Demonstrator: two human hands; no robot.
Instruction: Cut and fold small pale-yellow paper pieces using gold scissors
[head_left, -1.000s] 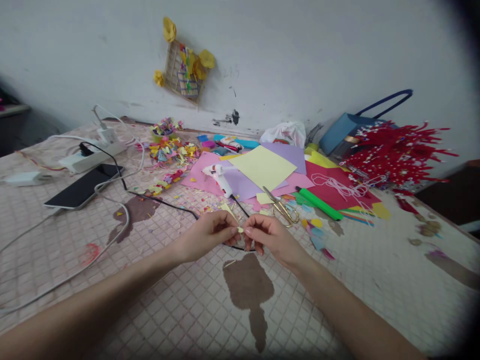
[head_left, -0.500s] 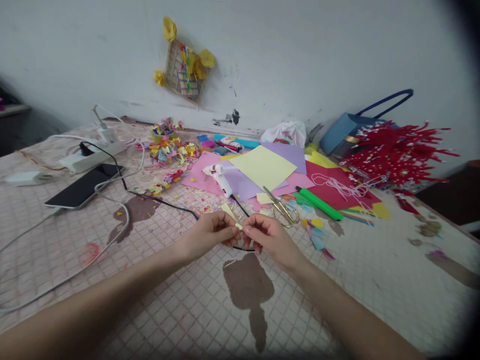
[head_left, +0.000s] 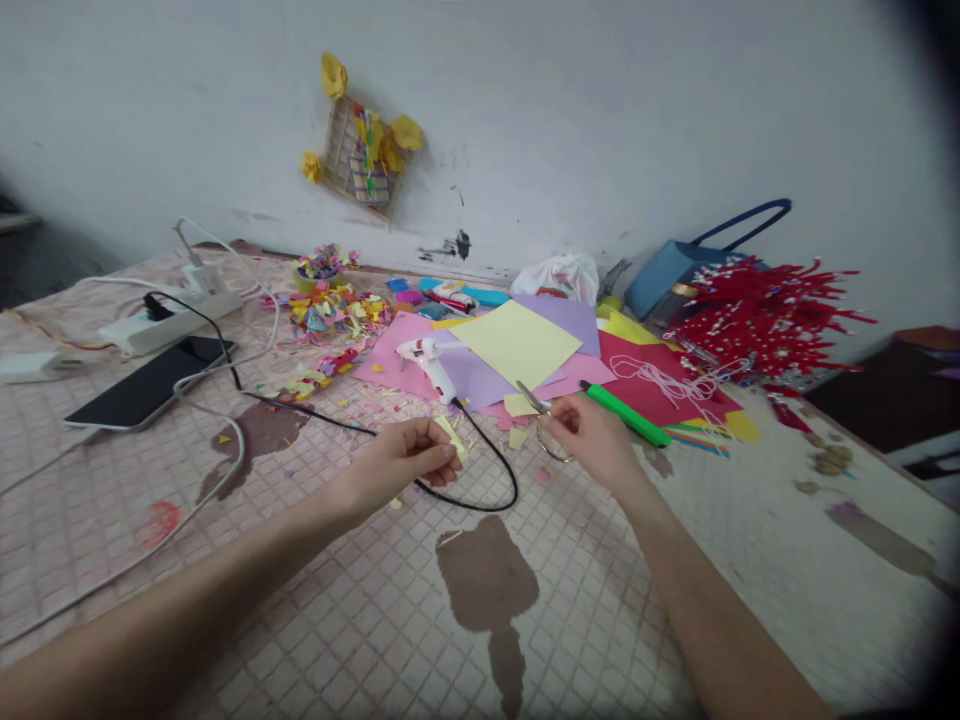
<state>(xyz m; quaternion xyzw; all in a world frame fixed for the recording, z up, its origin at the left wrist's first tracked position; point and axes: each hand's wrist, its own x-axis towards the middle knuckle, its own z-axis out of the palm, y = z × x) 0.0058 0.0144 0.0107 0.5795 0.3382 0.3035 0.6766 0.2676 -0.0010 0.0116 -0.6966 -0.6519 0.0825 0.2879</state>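
My right hand is closed on the gold-handled scissors, whose blades point toward the coloured paper. My left hand hovers in a pinch over the table, and whatever lies between its fingertips is too small and hidden to make out. Just behind those fingers is a pale yellow paper strip. A white glue gun rests on the sheets, its black cord looping between my hands. The pale yellow sheet tops the pile.
A green marker pen lies right of the scissors. Phone, power strip and cables occupy the left side. Paper scraps are heaped at the back, while a red beaded bundle and a blue bag stand at right.
My right hand has left my left hand's fingertips, moved right and taken hold of the scissors. My left hand stays pinched, slightly further left. The whole view has shifted a little.
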